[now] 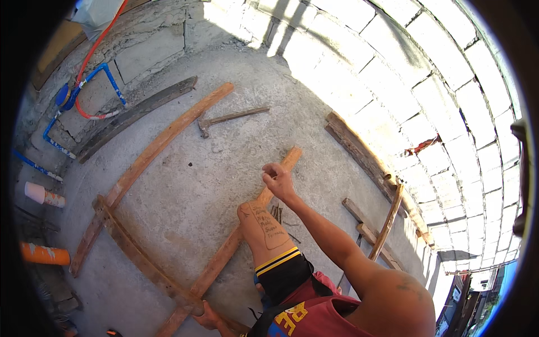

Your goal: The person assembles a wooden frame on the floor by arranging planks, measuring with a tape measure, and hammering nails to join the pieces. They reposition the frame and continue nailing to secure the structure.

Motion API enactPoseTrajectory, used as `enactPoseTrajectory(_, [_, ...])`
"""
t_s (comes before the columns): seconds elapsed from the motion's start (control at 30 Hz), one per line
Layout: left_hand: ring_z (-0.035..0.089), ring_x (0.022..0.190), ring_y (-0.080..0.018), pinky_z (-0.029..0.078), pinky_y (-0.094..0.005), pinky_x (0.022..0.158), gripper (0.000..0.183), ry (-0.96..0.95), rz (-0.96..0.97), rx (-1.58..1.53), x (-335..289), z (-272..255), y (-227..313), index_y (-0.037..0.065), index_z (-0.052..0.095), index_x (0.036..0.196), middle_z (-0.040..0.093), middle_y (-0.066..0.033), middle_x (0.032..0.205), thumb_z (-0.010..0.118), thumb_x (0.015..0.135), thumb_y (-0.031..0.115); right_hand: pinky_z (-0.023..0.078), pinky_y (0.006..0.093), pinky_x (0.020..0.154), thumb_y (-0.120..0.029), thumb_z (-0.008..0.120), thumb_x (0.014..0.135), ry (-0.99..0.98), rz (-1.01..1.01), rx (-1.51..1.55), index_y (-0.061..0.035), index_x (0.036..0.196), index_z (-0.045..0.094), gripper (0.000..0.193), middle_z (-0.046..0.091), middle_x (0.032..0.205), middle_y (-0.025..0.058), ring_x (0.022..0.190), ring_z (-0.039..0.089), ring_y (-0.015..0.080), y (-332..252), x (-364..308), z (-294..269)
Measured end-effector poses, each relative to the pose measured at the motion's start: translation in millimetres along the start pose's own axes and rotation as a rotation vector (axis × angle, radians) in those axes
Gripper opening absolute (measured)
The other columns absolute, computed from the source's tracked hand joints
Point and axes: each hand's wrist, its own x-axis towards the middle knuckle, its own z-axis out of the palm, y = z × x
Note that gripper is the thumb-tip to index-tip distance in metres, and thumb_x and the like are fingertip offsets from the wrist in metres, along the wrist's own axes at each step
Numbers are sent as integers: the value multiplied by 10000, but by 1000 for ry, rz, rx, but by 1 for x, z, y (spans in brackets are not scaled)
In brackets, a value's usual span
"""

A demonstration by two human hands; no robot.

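Observation:
Low in the picture, my left hand [208,318] is wrapped round the end of a brown wooden crosspiece [135,247]. That crosspiece lies over two long planks: the near plank [222,255], which passes under my bent knee, and the far plank [163,140]. Above the near plank's upper end hovers my right hand [278,181], its fingers curled together; whatever they may hold is too small to make out. Several nails [277,213] lie on the floor beside my knee. A claw hammer [233,116] rests on the concrete, its head close to the far plank.
A dark board [137,118] lies along the left wall near blue pipes [104,76] and an orange pipe [46,254]. Thick timber [365,151] lies by the block wall [393,67] at right. Nearer me are crossed wood pieces [387,222]. Concrete floor [224,151] lies between the planks.

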Motion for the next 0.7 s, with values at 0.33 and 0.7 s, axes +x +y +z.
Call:
enactPoseTrajectory(0.33, [680,1036,-296,523,-461,866,766,-456,214,-214,28,-40,13,-14,537,1369,669,-192,1226,679,866,547,545,450,828,-80,638,774,64,826,-688,-80,1013,691,245,708,1037,164,993,686,353,173,-211,-176])
enactPoseTrajectory(0.7, [649,788,-258,527,-377,801,612,-367,483,-457,32,-105,214,-28,648,871,677,-153,830,515,983,559,551,454,779,-178,724,825,-96,637,-318,-102,1056,668,249,673,965,126,945,679,343,89,-216,-1])
